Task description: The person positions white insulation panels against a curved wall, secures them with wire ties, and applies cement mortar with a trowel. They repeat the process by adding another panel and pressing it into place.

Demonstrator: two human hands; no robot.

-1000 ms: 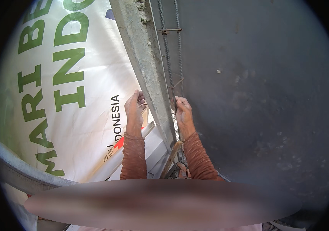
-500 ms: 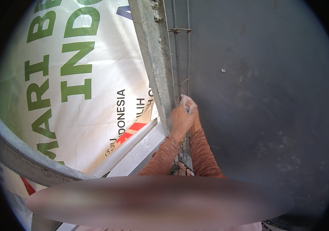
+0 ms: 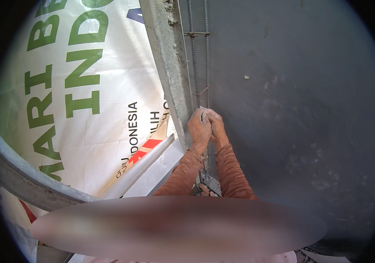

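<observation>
Head view: green and black lettering (image 3: 82, 104) is borne by the white banner (image 3: 121, 65); beside the grey beam (image 3: 170, 65), the steel rods (image 3: 207, 57) are met by the left hand (image 3: 199, 129) and right hand (image 3: 217, 127), fingers curled together; whether anything is gripped cannot be told
</observation>
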